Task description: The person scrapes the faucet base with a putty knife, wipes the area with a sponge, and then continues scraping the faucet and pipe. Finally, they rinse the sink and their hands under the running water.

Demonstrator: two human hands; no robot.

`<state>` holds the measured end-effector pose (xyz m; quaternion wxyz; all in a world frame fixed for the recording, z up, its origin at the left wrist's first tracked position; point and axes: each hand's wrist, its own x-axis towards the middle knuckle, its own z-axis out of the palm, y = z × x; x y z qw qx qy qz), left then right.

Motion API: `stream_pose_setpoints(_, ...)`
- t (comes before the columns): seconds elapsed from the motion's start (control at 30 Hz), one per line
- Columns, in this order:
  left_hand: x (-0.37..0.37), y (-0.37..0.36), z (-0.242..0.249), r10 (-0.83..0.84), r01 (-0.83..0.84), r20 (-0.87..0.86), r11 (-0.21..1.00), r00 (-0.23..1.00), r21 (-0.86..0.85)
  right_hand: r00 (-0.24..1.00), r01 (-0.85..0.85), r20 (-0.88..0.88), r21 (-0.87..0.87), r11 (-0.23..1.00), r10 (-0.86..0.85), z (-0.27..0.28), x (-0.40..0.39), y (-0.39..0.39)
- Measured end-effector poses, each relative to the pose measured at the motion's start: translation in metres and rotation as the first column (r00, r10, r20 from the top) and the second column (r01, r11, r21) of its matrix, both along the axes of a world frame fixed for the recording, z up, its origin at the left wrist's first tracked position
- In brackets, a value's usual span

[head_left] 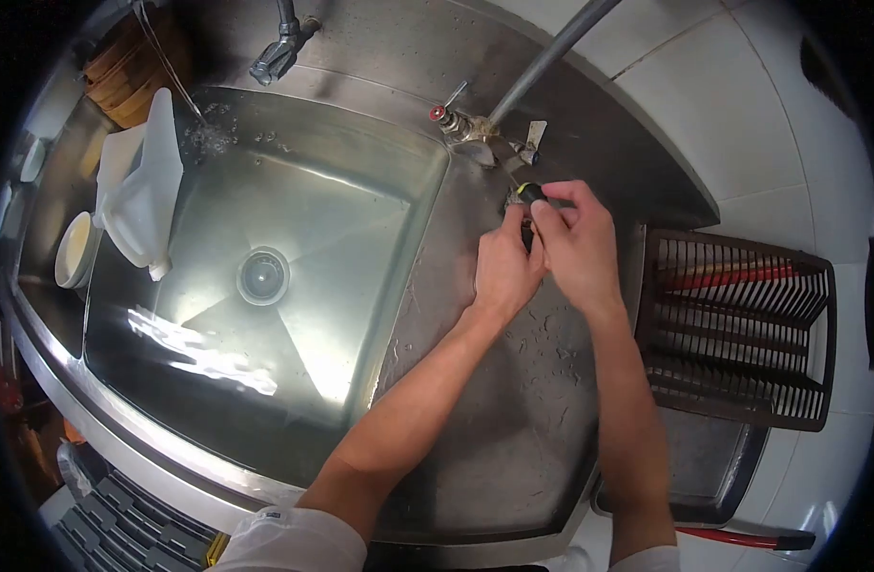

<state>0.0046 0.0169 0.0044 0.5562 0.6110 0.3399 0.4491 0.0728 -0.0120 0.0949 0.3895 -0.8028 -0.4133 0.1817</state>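
Both hands are close together over the metal counter, just below the tap with the red-marked valve (453, 122). My right hand (582, 250) is closed around the dark handle of a tool (529, 194) with a yellow-green band, whose thin end points up toward the tap base. Beside it, my left hand (509, 264) has its fingers closed on a dark object (526, 234), mostly covered by the fingers; whether it is part of the same tool cannot be told. A flat metal piece (535, 134) sticks up at the tap.
At the left is a steel sink (294, 219) holding water, with a white plastic container (143, 205), a small bowl (75, 250) and a running stream at its back. A brown rack (732, 389) stands right, above a dark tray (696, 456). Another faucet (279, 55) hangs at the top.
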Motion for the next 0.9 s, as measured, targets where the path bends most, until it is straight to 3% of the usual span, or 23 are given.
stream_pose_setpoints(0.03, 0.000, 0.000, 0.000, 0.008, -0.008, -0.010, 1.000, 1.000, -0.006, 0.959, 0.059, -0.278, 0.016, 0.998, -0.053, 0.002, 0.003, -0.004)
stream_pose_setpoints(0.07, 0.000, 0.001, 0.000, 0.016, -0.016, -0.019, 1.000, 1.000, -0.011, 0.840, 0.120, -0.534, 0.017, 0.993, -0.092, 0.004, 0.007, -0.007)
stream_pose_setpoints(0.17, 0.000, 0.007, 0.003, 0.044, -0.044, -0.001, 0.994, 0.999, -0.099, 0.899, 0.100, -0.433, 0.055, 0.993, -0.067, 0.009, 0.014, -0.016)
stream_pose_setpoints(0.27, -0.001, 0.010, 0.004, 0.071, -0.067, 0.017, 0.984, 0.997, -0.164, 0.996, 0.026, -0.087, -0.048, 0.999, -0.030, 0.027, 0.010, -0.011)
stream_pose_setpoints(0.37, -0.001, 0.011, 0.005, 0.094, -0.087, 0.043, 0.984, 0.995, -0.156, 0.935, -0.107, 0.335, -0.051, 0.993, 0.118, 0.035, 0.005, 0.000)
stream_pose_setpoints(0.57, -0.003, 0.014, 0.004, 0.095, -0.087, 0.033, 0.978, 0.995, -0.192, 0.809, -0.232, 0.493, -0.231, 0.945, 0.319, 0.049, 0.022, 0.019)
stream_pose_setpoints(0.67, 0.000, 0.014, 0.000, 0.121, -0.116, 0.032, 0.985, 0.992, -0.128, 0.839, -0.211, 0.427, -0.316, 0.925, 0.337, 0.063, 0.022, 0.035)
stream_pose_setpoints(0.77, 0.005, 0.009, -0.007, 0.149, -0.147, 0.064, 0.989, 0.987, -0.035, 0.853, -0.219, 0.404, -0.296, 0.930, 0.330, 0.056, 0.019, 0.033)
stream_pose_setpoints(0.83, 0.006, 0.008, -0.005, 0.137, -0.133, 0.092, 0.990, 0.986, -0.048, 0.992, -0.102, 0.045, -0.234, 0.967, 0.116, 0.052, 0.016, 0.024)
stream_pose_setpoints(0.9, 0.004, 0.009, -0.004, 0.122, -0.118, 0.054, 0.991, 0.991, -0.060, 0.970, -0.018, -0.240, -0.200, 0.980, -0.032, 0.056, 0.018, 0.017)
